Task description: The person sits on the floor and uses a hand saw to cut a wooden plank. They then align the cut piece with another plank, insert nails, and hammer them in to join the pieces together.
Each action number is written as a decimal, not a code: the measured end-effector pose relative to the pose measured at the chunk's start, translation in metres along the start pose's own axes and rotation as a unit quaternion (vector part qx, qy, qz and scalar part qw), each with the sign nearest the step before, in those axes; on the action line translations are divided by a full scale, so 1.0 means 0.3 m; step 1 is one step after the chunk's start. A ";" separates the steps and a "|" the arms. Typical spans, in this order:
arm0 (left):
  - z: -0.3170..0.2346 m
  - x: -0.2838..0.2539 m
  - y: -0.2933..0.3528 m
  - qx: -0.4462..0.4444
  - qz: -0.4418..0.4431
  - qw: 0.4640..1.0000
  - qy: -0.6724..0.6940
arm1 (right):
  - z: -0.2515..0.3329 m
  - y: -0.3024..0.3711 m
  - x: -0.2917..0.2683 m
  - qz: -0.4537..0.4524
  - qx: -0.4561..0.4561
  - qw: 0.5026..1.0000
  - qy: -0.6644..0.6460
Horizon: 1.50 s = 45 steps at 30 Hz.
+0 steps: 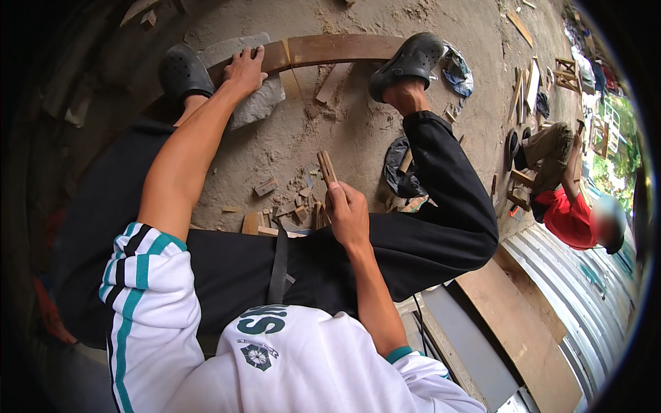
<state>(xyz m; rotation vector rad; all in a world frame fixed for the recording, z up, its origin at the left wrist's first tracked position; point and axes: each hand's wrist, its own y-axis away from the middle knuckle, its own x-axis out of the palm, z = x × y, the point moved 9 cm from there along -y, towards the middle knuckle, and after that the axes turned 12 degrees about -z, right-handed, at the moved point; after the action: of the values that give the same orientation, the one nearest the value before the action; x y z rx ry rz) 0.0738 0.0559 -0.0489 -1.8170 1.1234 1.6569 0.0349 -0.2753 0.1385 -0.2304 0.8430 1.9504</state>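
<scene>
Wooden strip (326, 167) juts forward from the curled fingers of the right hand (348, 215), which grip its near end. Beneath the parted fingers of the left hand (244, 73) lies a brown board (344, 49), a grey block (261, 103) beside them.

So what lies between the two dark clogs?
In the head view, a brown wooden board runs between the left clog and the right clog; the left hand rests on it, and a grey block shows alongside.

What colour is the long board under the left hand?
The board is mostly brown in the head view.
</scene>
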 end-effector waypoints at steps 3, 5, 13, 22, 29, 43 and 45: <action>0.016 0.007 0.004 0.004 -0.007 1.000 0.000 | 0.017 -0.003 -0.012 -0.007 -0.013 1.000 0.019; 0.003 -0.006 0.010 0.003 0.005 1.000 -0.001 | 0.052 -0.042 0.005 0.002 -0.014 1.000 0.010; -0.004 -0.008 0.003 -0.003 -0.001 1.000 -0.001 | -0.095 -0.066 0.044 -0.021 -0.090 0.996 0.010; -0.027 -0.023 0.036 -0.035 -0.041 0.998 0.032 | 0.031 0.005 -0.176 0.033 -0.032 0.995 0.087; -0.133 0.054 0.056 -0.107 -0.001 0.949 0.296 | 0.182 0.001 -0.368 0.013 0.017 0.994 0.107; -0.322 0.341 0.091 -0.539 -0.037 0.375 0.754 | 0.052 -0.065 -0.476 -0.082 0.036 0.996 -0.019; -0.351 0.353 0.108 -0.557 -0.024 0.329 0.762 | 0.032 -0.070 -0.474 -0.082 0.047 0.995 -0.043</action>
<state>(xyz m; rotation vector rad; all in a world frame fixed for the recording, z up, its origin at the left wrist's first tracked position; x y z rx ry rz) 0.1076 -0.0727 -0.1242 -4.3688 -0.2713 -0.4498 0.1280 -0.3630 0.2045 -0.1543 0.8321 1.7503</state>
